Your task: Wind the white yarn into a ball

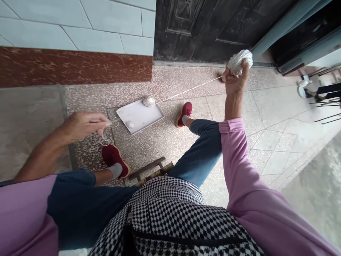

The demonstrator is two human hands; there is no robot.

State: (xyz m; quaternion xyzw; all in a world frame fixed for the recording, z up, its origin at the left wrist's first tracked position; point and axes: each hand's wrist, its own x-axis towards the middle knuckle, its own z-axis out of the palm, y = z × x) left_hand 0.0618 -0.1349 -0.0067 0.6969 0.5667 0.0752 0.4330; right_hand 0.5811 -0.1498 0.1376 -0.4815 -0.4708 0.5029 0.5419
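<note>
My right hand is raised and closed around a white ball of yarn. A taut white strand runs from that hand down to a small pale yarn ball on a white tray lying on the floor. A second small pale lump lies on the tray's near edge. My left hand is out to the left, fingers pinched on a loose white strand that curls toward the tray. I sit with legs spread, red shoes either side of the tray.
A low wooden stool shows between my legs. A dark door and tiled wall stand behind the tray. Metal furniture legs are at the far right. A checked bag rests on my lap.
</note>
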